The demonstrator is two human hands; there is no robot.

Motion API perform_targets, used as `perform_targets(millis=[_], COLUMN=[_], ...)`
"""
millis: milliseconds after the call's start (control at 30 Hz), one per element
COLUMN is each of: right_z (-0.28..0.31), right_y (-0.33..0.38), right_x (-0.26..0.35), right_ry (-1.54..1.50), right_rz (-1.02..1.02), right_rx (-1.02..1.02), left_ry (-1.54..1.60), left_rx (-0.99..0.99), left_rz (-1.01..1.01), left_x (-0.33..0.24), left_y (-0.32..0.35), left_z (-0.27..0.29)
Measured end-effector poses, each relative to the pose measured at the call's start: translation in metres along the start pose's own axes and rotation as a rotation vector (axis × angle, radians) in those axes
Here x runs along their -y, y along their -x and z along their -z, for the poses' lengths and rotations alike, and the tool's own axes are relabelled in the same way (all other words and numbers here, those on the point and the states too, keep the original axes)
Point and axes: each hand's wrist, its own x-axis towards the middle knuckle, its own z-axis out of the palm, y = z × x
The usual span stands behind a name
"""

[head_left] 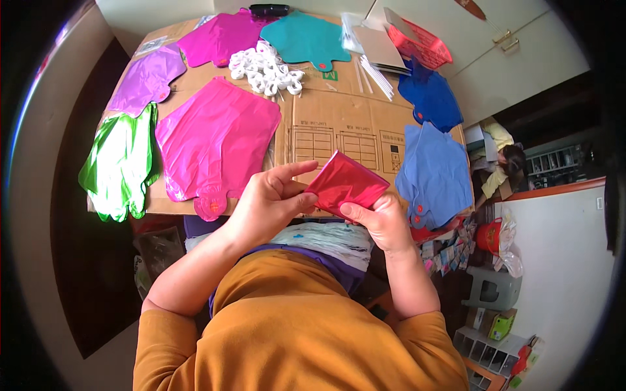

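Observation:
Both hands hold a folded red foil balloon [349, 182], a shiny flat packet, just above the near edge of the cardboard-covered table. My right hand [386, 223] grips its lower right side, thumb on top. At its lower left corner, my left hand [270, 199] pinches with the thumb while the index finger stretches out above. The fingers under the packet are hidden. Left of my hands lies a flat pink foil balloon [218, 143] with a round tab at its near end. To the right are stacked light-blue foil balloons [430, 169].
Around the cardboard [326, 107] lie green [120, 166], lilac [147, 81], magenta [225, 39], teal [305, 40] and dark-blue [430, 94] foil pieces. White ribbon coils [267, 70], white sticks [377, 77] and a red basket [420, 45] stand farther back. Another person [505, 156] bends at the right.

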Motion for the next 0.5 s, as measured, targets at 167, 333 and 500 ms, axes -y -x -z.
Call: perform_targets(millis=[167,333,500], right_z=[-0.001,0.001,0.008], right_y=[0.001,-0.002,-0.008], right_x=[0.01,0.009,0.007], right_ry=[0.028,-0.096,-0.237], right_rz=[0.002,0.013,-0.048], right_rx=[0.001,0.023,0.073], left_ry=[0.079,0.13,0.118], left_rx=[0.007,0.09,0.108], left_rz=[-0.023,-0.048,0.002], left_x=[-0.009,-0.015,-0.015], left_y=[0.007,0.01,0.006], left_z=[-0.01,-0.008,-0.005])
